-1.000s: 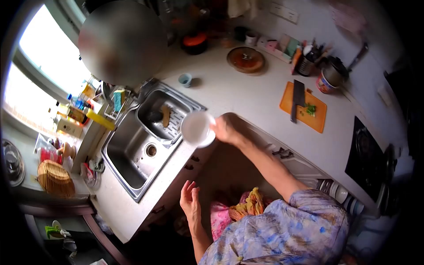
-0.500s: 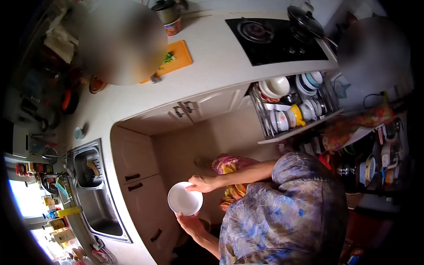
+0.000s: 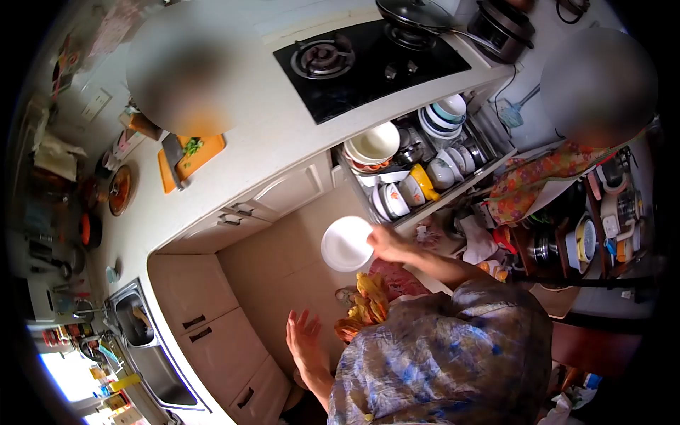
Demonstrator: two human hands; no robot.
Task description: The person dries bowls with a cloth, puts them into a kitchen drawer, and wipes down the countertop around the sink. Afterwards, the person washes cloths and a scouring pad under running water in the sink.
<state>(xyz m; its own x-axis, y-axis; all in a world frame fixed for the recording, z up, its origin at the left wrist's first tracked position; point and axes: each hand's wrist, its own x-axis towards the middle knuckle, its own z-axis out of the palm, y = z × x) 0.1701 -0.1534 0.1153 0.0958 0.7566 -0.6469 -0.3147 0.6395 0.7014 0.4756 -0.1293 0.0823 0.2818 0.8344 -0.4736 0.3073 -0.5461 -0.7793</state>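
My right hand grips a white bowl by its rim, with the bowl's round inside showing. The bowl is held over the floor, just left of an open pull-out dish drawer. Several stacked bowls and upright dishes fill that drawer, along with a yellow item. Lower down, my left hand is apart from the bowl, its fingers spread and nothing in it.
A black gas stove is set in the white counter, a lidded pan on it. An orange cutting board carries a knife and chopped greens. The sink is at left; a crowded shelf is at right.
The bowl has moved up and right toward the drawer in my right hand. My left hand has let go of it. The view has turned toward the stove side.
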